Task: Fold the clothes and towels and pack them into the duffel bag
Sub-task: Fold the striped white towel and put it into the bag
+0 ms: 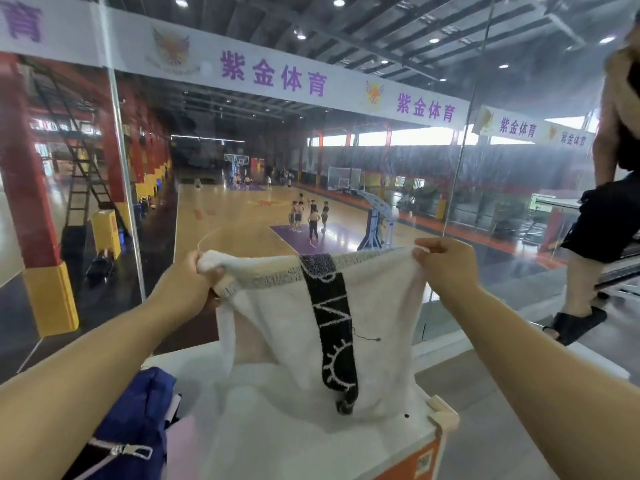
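Above a white tabletop (pixel 298 441), in the head view, a white terry towel (pixel 277 323) hangs stretched between two bare hands. The cloth is thick and nubbly, with a speckled grey woven band along its top hem and a black strip (pixel 332 323) running down the middle, patterned with white zigzags and curved marks. A loose dark thread dangles just right of the strip. The towel sags in soft folds, and its lower edge reaches the tabletop.

The left hand (pixel 195 275) is closed in a fist over the bunched top-left corner; the right hand (pixel 446 261) pinches the top-right corner between thumb and fingers, closed tight on the cloth.

At the lower left, a blue fabric duffel bag (pixel 138 420) lies on the table, matte and creased, with a white-edged zip and metal pull — a pale pink cloth (pixel 181 452) rests just beside it. The table's right corner has a cream plastic cap over an orange side panel.

Beyond stands a glass wall (pixel 450 188) overlooking an indoor basketball court (pixel 242 216) with distant players. At the far right another person's leg (pixel 581 282), in dark shorts and a black sandal, stands near the glass.
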`<action>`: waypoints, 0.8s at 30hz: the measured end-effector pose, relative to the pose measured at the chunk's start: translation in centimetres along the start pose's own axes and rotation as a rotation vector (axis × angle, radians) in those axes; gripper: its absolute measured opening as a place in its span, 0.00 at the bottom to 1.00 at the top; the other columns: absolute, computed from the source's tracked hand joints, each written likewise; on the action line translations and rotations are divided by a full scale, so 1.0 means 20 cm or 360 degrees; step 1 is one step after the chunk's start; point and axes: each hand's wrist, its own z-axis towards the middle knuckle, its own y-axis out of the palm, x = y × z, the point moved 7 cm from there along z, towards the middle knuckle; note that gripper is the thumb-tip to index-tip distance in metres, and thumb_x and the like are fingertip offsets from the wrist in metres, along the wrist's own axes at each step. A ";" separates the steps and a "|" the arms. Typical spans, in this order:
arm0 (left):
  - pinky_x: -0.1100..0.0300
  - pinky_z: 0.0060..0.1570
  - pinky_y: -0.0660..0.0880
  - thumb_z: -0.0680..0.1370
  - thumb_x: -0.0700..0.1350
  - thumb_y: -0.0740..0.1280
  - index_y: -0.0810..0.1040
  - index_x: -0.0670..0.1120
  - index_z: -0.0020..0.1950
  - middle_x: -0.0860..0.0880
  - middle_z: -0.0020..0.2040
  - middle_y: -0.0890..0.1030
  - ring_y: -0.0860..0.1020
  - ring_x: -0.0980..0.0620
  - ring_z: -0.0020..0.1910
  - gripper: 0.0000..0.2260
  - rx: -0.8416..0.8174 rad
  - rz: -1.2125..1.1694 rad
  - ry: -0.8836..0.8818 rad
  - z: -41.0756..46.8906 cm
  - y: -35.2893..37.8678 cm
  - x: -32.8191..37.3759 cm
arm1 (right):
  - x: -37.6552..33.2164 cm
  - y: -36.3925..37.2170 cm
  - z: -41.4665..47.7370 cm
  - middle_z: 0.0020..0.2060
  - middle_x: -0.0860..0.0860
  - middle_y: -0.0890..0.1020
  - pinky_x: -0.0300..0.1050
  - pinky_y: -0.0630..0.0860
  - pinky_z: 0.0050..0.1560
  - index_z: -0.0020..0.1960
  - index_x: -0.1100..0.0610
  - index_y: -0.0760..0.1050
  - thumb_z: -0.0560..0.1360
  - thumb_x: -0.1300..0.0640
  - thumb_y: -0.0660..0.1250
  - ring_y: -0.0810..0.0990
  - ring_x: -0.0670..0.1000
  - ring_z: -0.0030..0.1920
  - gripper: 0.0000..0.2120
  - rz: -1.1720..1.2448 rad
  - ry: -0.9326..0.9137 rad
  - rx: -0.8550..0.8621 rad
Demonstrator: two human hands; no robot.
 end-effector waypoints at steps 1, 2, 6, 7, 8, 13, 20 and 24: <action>0.59 0.29 0.73 0.78 0.46 0.64 0.69 0.45 0.53 0.46 0.41 0.78 0.78 0.49 0.35 0.07 0.0053 0.0002 -0.0003 0.01 -0.03 0.05 | -0.03 -0.02 0.02 0.49 0.51 0.81 0.41 0.76 0.45 0.54 0.56 0.81 0.75 0.60 0.68 0.79 0.51 0.45 0.09 0.0017 -0.0009 0.0031; 0.59 0.28 0.73 0.78 0.46 0.65 0.70 0.44 0.51 0.46 0.41 0.77 0.77 0.49 0.34 0.07 0.0106 -0.0015 -0.0037 0.03 -0.07 0.08 | -0.05 -0.03 0.03 0.49 0.51 0.81 0.45 0.76 0.51 0.55 0.56 0.81 0.74 0.60 0.68 0.80 0.53 0.50 0.10 0.0034 -0.0020 0.0060; 0.58 0.27 0.76 0.77 0.44 0.67 0.70 0.43 0.41 0.43 0.44 0.76 0.75 0.50 0.36 0.08 0.0245 -0.0522 -0.0235 0.04 -0.15 0.21 | -0.15 -0.08 0.04 0.53 0.53 0.82 0.51 0.75 0.60 0.58 0.56 0.80 0.73 0.62 0.68 0.79 0.55 0.53 0.13 0.0054 -0.0026 0.0075; 0.57 0.30 0.76 0.77 0.43 0.67 0.71 0.42 0.44 0.43 0.45 0.77 0.76 0.50 0.38 0.07 0.0191 -0.0702 -0.0279 0.04 -0.15 0.23 | -0.17 -0.08 0.04 0.54 0.54 0.82 0.52 0.76 0.60 0.58 0.57 0.80 0.73 0.64 0.68 0.79 0.56 0.53 0.14 0.0102 -0.0018 0.0051; 0.56 0.34 0.76 0.75 0.41 0.68 0.72 0.41 0.50 0.43 0.47 0.77 0.77 0.48 0.41 0.07 0.0103 -0.0824 -0.0296 0.04 -0.15 0.26 | -0.19 -0.08 0.03 0.54 0.56 0.82 0.52 0.76 0.60 0.59 0.58 0.79 0.72 0.65 0.68 0.80 0.57 0.53 0.16 0.0156 -0.0020 0.0030; 0.50 0.42 0.81 0.68 0.27 0.70 0.61 0.55 0.72 0.48 0.61 0.74 0.77 0.46 0.54 0.39 -0.0266 -0.0667 0.0030 0.01 -0.16 0.31 | -0.29 -0.11 0.00 0.56 0.55 0.81 0.52 0.76 0.60 0.61 0.58 0.78 0.71 0.67 0.69 0.80 0.55 0.54 0.19 0.0213 -0.0126 -0.0009; 0.59 0.32 0.73 0.74 0.40 0.70 0.72 0.48 0.51 0.52 0.44 0.78 0.77 0.51 0.38 0.09 0.0095 0.0074 0.0244 -0.02 -0.30 0.31 | -0.39 -0.16 -0.04 0.48 0.52 0.81 0.44 0.74 0.53 0.57 0.56 0.80 0.73 0.62 0.69 0.78 0.51 0.49 0.12 0.0079 -0.0338 0.0121; 0.54 0.39 0.73 0.77 0.44 0.66 0.69 0.45 0.53 0.50 0.43 0.75 0.75 0.48 0.41 0.09 0.0229 0.0336 0.0253 -0.06 -0.27 0.24 | -0.34 -0.06 -0.08 0.46 0.52 0.79 0.42 0.69 0.48 0.56 0.57 0.80 0.74 0.61 0.67 0.75 0.51 0.46 0.11 -0.0205 -0.0346 -0.0017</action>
